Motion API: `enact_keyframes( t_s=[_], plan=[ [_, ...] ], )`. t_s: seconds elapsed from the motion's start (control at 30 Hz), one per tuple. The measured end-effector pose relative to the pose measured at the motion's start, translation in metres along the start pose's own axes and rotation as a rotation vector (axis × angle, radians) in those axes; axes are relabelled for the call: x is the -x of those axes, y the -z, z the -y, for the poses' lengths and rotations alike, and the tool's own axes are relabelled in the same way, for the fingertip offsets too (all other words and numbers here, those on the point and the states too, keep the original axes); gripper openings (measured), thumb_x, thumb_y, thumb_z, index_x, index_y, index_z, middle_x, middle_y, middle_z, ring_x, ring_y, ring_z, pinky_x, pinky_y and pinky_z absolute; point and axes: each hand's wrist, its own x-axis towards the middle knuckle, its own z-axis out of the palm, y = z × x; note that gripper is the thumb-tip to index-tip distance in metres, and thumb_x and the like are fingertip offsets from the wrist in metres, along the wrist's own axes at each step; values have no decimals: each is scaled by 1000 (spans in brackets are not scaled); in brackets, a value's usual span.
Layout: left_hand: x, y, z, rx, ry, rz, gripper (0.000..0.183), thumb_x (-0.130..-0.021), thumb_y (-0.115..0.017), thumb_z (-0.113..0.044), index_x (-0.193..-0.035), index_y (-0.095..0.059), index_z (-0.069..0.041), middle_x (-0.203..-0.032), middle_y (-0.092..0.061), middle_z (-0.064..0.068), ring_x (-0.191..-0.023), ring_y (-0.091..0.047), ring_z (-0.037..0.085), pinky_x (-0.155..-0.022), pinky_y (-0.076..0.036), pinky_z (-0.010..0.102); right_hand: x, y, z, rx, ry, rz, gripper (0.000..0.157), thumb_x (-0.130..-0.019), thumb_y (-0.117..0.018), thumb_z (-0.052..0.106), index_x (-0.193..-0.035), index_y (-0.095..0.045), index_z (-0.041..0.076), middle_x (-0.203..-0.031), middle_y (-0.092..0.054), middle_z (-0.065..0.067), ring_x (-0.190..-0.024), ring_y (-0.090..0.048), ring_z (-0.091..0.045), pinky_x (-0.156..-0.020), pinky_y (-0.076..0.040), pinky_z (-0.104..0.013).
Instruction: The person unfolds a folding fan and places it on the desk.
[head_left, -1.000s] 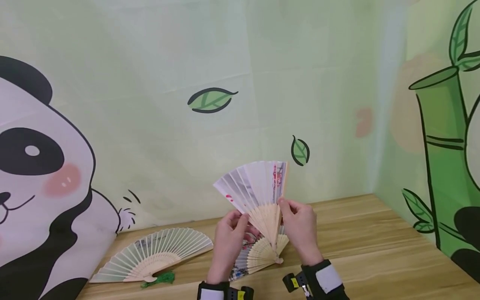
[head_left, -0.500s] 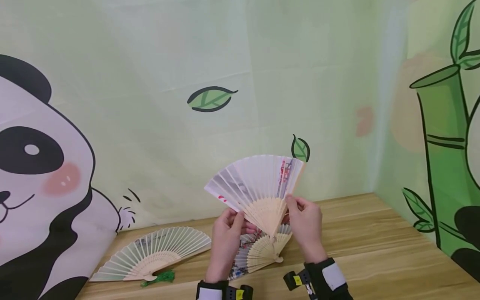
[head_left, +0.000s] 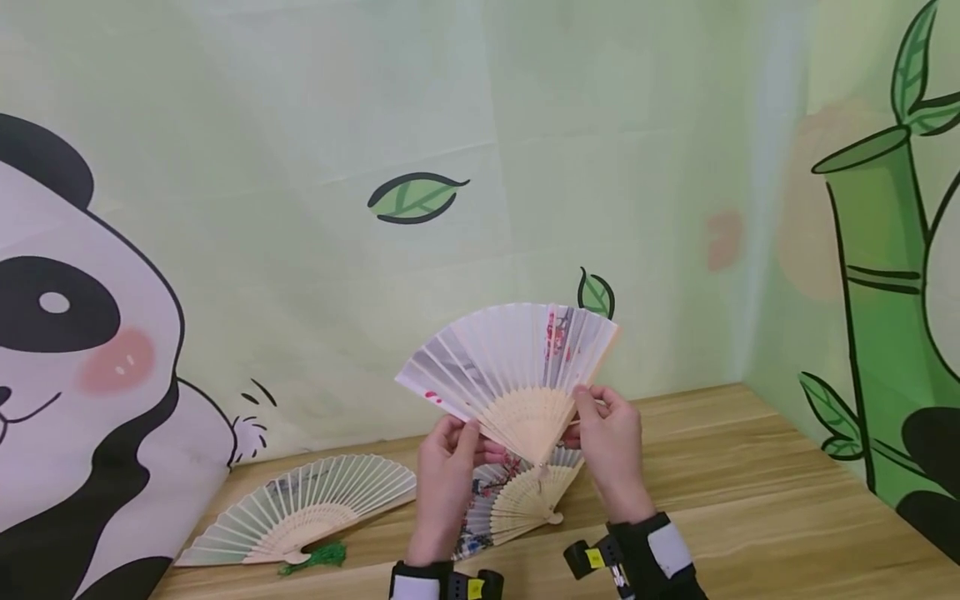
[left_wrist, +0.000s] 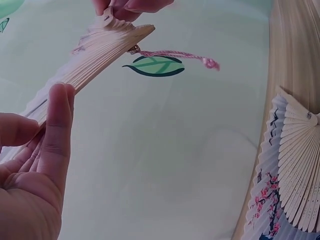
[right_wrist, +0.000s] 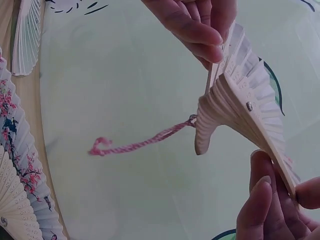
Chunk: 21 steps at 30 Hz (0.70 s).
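Note:
Both hands hold up a white folding fan (head_left: 510,350) with red blossoms, spread wide above the table. My left hand (head_left: 447,483) pinches its left outer rib, and my right hand (head_left: 611,446) pinches the right one. In the left wrist view the left thumb and fingers (left_wrist: 55,125) grip the rib edge. A pink cord (right_wrist: 145,142) hangs from the fan's pivot in the right wrist view. Below the held fan, partly hidden by it and the left hand, lies a second spread fan (head_left: 525,504) with blossoms and pale wooden ribs.
A pale green folding fan (head_left: 315,504) lies spread on the wooden table (head_left: 750,500) to the left, with a green tassel (head_left: 322,557). Behind the table rises a printed backdrop (head_left: 300,250) with a panda, leaves and bamboo.
The held fan has spread from a partial to a wide fan shape. The right hand has moved slightly right and the left hand slightly left. The fans on the table stay put.

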Motion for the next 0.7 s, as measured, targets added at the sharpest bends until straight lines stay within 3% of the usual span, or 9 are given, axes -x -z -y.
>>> enact_keyframes(
  t_s=[0.27,0.47,0.7],
  plan=[
    [-1,1,0,30,-13,-34,16,-102,-50,-10,-100,-56,5,-83,-68,19,-77,-68,40,-74,-57,38,-1,0,0,-45,-19,16,27,-104,-49,22,-102,-57,-3,-84,-64,-14,-67,-62,-20,-54,-54,-28],
    [-2,1,-2,57,-61,-77,17,-101,-51,-9,-99,-55,7,-81,-67,20,-72,-68,35,-72,-57,37,-2,1,3,-118,-46,30,22,-104,-49,20,-99,-51,-1,-67,-47,-3,-54,-49,-12,-49,-47,-23],
    [-2,2,-2,86,-101,-126,17,-102,-50,-11,-99,-53,5,-81,-67,20,-72,-67,39,-71,-58,38,0,3,5,-158,-81,65,21,-106,-41,22,-100,-44,1,-66,-51,-2,-52,-59,-14,-51,-49,-26]
  ],
)
